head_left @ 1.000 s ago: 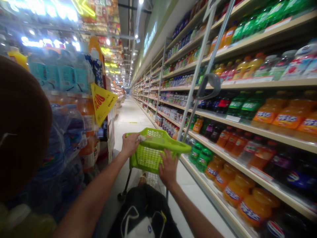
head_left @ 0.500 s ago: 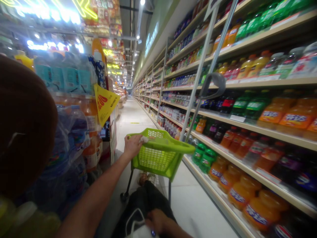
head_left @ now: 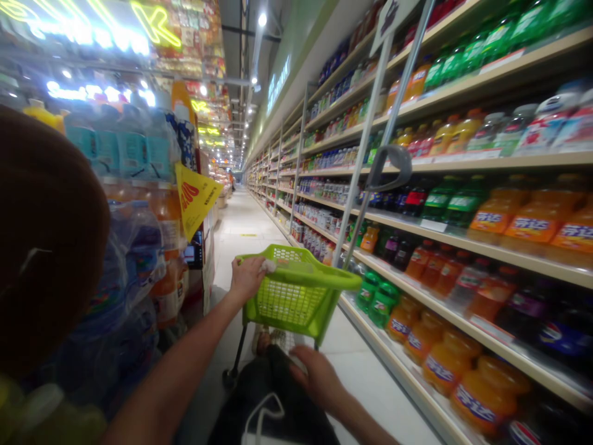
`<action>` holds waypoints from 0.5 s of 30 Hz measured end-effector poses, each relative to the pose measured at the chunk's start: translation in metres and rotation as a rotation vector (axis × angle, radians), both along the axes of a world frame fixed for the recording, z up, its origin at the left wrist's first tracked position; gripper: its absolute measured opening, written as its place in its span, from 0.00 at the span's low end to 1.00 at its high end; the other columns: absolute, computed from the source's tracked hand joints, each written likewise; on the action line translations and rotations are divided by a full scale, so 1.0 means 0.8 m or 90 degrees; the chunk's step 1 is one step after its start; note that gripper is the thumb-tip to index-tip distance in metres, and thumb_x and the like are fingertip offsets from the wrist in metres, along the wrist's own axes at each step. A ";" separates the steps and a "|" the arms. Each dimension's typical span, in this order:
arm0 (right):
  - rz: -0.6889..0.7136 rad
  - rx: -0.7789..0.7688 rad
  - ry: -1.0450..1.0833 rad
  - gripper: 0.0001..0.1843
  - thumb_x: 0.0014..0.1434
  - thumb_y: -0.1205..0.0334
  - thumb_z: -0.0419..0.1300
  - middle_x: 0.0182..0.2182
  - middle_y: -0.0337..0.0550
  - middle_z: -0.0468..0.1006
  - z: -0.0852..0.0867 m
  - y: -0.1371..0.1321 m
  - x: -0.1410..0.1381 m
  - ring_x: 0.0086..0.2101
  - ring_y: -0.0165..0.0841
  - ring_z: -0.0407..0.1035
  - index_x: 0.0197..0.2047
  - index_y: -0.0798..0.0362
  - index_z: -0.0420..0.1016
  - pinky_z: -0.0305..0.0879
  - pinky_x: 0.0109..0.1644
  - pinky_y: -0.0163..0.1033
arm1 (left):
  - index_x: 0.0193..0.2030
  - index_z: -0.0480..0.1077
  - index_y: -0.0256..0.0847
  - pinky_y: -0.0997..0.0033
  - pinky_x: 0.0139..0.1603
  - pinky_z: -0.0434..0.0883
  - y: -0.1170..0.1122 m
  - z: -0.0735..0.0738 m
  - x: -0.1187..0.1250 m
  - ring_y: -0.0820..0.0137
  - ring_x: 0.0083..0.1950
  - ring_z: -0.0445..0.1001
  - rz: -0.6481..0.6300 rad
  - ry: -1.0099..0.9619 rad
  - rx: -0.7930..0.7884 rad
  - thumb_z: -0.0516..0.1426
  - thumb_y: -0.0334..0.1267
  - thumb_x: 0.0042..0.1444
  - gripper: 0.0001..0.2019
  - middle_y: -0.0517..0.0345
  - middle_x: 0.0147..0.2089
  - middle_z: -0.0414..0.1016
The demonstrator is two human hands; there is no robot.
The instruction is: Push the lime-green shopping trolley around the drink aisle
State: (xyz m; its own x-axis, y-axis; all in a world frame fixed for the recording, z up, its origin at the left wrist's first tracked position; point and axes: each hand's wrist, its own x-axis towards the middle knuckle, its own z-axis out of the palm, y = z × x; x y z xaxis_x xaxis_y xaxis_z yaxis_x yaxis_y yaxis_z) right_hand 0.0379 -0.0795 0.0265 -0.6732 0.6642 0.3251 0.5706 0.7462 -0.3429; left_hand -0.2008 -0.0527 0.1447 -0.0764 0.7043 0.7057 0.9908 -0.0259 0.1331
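Note:
A lime-green shopping basket (head_left: 319,300) on a wheeled frame stands in a supermarket aisle in front of me. My left hand (head_left: 247,278) grips the basket's near-left rim and also holds a small white cloth or paper (head_left: 269,266). My right hand (head_left: 316,372) is low, below the basket, resting on a black garment or bag (head_left: 271,402) at my waist. Its fingers curl over the fabric; whether they grip it I cannot tell. The basket looks empty from here.
Shelves of soda bottles (head_left: 463,290) run along the right, with a grey pole and strap (head_left: 391,164) leaning in front. Stacked shrink-wrapped bottles (head_left: 134,235) and a yellow price tag (head_left: 194,194) stand on the left. A brown blurred shape (head_left: 41,235) fills the near left. White floor (head_left: 241,222) runs ahead.
My right hand left the basket's near rim, dropped to my waist, and now sits a little higher on the black fabric. My left hand stays on the rim.

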 end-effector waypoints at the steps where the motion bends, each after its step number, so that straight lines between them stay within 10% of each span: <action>1: -0.027 0.094 0.089 0.16 0.55 0.60 0.50 0.44 0.47 0.75 0.026 0.018 0.000 0.45 0.37 0.69 0.43 0.51 0.73 0.63 0.48 0.41 | 0.49 0.65 0.46 0.55 0.51 0.56 0.000 0.000 0.000 0.65 0.50 0.69 0.002 0.001 0.001 0.49 0.39 0.57 0.14 0.55 0.50 0.73; 6: -0.184 0.366 0.228 0.18 0.59 0.59 0.46 0.46 0.52 0.74 0.113 0.115 0.017 0.47 0.41 0.65 0.46 0.57 0.71 0.57 0.52 0.48 | 0.48 0.65 0.45 0.51 0.54 0.55 0.004 -0.001 0.007 0.64 0.49 0.70 -0.003 -0.002 0.025 0.49 0.38 0.57 0.13 0.55 0.49 0.73; 15: -0.269 0.393 0.178 0.19 0.58 0.64 0.45 0.48 0.52 0.72 0.086 0.151 0.016 0.52 0.40 0.61 0.49 0.58 0.69 0.48 0.56 0.51 | 0.51 0.64 0.46 0.40 0.62 0.43 0.038 -0.007 0.110 0.62 0.56 0.66 -0.162 0.091 0.070 0.50 0.36 0.56 0.15 0.51 0.52 0.71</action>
State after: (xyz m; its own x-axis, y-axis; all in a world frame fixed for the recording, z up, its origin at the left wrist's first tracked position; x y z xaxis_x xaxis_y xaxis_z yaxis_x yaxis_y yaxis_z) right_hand 0.0503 0.0417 0.0952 -0.2436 0.4903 0.8368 0.8013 0.5879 -0.1111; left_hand -0.1131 -0.0224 0.1388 0.1982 0.6068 0.7697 0.9589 -0.2827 -0.0241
